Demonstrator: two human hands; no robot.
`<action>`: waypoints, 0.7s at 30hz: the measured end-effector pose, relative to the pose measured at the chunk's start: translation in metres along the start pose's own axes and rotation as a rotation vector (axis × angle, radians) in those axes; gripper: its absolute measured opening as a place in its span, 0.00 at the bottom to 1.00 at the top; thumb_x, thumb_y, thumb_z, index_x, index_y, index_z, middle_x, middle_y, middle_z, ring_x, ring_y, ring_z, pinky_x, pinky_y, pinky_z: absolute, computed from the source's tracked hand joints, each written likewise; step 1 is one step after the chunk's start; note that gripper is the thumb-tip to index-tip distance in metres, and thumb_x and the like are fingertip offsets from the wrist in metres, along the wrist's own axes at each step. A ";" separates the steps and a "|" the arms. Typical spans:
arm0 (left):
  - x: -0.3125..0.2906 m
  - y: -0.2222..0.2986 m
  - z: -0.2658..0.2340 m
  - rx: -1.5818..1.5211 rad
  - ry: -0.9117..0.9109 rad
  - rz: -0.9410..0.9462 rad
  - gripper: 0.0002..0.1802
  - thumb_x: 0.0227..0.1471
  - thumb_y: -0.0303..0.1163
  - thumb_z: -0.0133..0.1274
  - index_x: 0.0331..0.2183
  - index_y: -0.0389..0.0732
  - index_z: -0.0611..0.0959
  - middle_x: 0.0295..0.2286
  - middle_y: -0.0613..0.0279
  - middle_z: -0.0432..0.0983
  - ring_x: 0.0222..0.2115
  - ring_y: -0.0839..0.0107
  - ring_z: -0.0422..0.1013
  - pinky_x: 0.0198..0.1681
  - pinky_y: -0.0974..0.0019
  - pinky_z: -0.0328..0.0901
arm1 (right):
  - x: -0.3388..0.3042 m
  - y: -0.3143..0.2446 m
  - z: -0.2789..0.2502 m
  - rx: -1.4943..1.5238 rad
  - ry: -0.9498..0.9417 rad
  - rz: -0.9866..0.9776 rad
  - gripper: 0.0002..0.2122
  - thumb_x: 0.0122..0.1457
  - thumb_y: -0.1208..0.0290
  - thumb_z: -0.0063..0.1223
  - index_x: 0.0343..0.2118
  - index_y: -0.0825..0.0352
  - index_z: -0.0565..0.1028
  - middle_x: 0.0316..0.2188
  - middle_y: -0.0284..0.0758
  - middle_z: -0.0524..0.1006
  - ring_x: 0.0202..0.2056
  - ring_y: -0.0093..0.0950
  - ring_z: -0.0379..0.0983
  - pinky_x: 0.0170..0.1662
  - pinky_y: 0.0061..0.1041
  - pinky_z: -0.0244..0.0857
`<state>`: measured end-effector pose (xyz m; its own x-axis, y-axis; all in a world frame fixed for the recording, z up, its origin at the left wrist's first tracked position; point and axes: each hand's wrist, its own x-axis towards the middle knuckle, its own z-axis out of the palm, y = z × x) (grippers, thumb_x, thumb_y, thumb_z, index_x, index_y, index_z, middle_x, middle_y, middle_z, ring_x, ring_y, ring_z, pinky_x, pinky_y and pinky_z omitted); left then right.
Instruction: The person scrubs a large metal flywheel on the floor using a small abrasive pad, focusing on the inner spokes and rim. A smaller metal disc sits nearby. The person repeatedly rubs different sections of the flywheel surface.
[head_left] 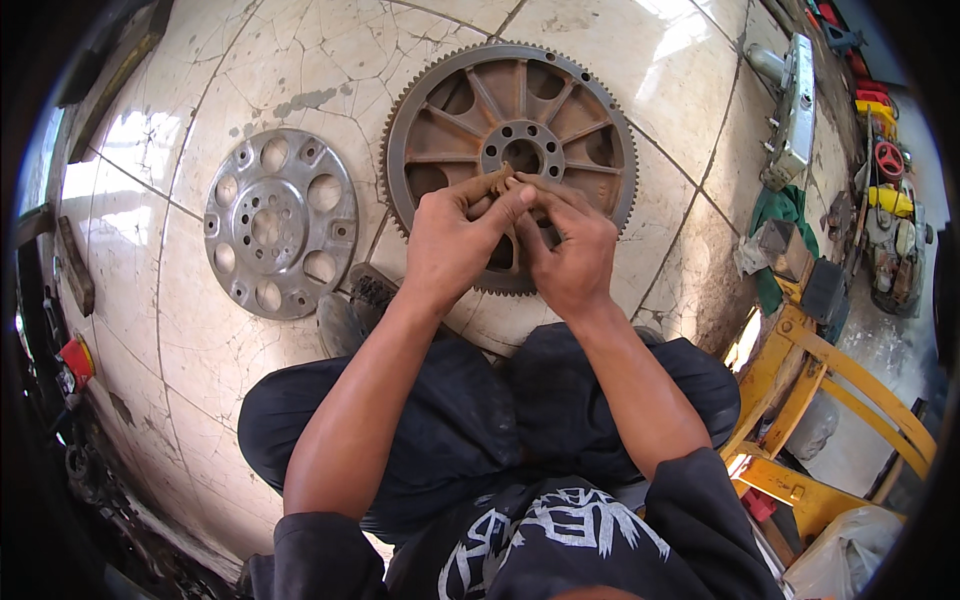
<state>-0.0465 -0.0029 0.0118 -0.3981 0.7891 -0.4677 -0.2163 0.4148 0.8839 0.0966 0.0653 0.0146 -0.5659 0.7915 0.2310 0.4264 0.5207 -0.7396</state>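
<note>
A toothed flywheel (pixel 455 143), rust-brown with radial ribs and a ring of bolt holes round its centre bore, lies flat on the floor before me. Over its near half, my left hand (pixel 462 222) and my right hand (pixel 570 235) meet fingertip to fingertip. Both are closed in a pinch on a small brownish piece, mostly covered by the fingers, so its kind does not show. Left of the flywheel rests a flat silver metal disc (pixel 283 225) with large round holes and smaller bolt holes; neither hand touches it.
Cracked pale floor tiles (pixel 150 290) surround the parts. A brush-like dark item (pixel 372 290) lies by my left foot. To the right stand a yellow metal frame (pixel 800 380), a green cloth (pixel 775 215) and a silver metal housing (pixel 792 115). Wooden pieces (pixel 76 265) lie far left.
</note>
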 end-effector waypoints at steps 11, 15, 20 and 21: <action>0.002 -0.009 0.002 -0.010 -0.016 0.018 0.17 0.62 0.31 0.61 0.50 0.34 0.87 0.36 0.54 0.89 0.37 0.73 0.84 0.40 0.67 0.72 | 0.012 0.017 -0.011 0.576 -0.103 0.535 0.16 0.61 0.74 0.70 0.50 0.73 0.82 0.43 0.39 0.86 0.42 0.23 0.83 0.47 0.25 0.77; 0.000 -0.005 0.005 0.036 -0.005 0.015 0.15 0.62 0.32 0.61 0.48 0.35 0.88 0.36 0.53 0.89 0.37 0.73 0.83 0.40 0.66 0.72 | 0.013 0.013 -0.013 0.562 -0.079 0.573 0.16 0.60 0.76 0.70 0.50 0.73 0.81 0.42 0.36 0.86 0.42 0.22 0.81 0.49 0.23 0.75; -0.003 -0.002 0.006 0.208 0.003 0.067 0.15 0.64 0.35 0.59 0.46 0.35 0.89 0.34 0.53 0.88 0.34 0.73 0.82 0.41 0.64 0.72 | 0.005 0.004 -0.011 0.183 -0.040 0.377 0.10 0.58 0.79 0.69 0.43 0.70 0.85 0.41 0.36 0.86 0.41 0.22 0.82 0.48 0.24 0.75; -0.001 -0.006 0.006 0.160 -0.001 0.047 0.16 0.65 0.35 0.58 0.46 0.35 0.89 0.33 0.52 0.88 0.34 0.73 0.81 0.42 0.64 0.72 | 0.004 0.004 -0.009 0.140 -0.028 0.312 0.10 0.57 0.80 0.69 0.42 0.70 0.85 0.41 0.37 0.86 0.41 0.24 0.83 0.48 0.25 0.75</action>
<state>-0.0398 -0.0036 0.0068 -0.4040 0.8098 -0.4255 -0.0528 0.4437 0.8946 0.1025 0.0732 0.0185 -0.4437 0.8955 -0.0357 0.4817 0.2047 -0.8521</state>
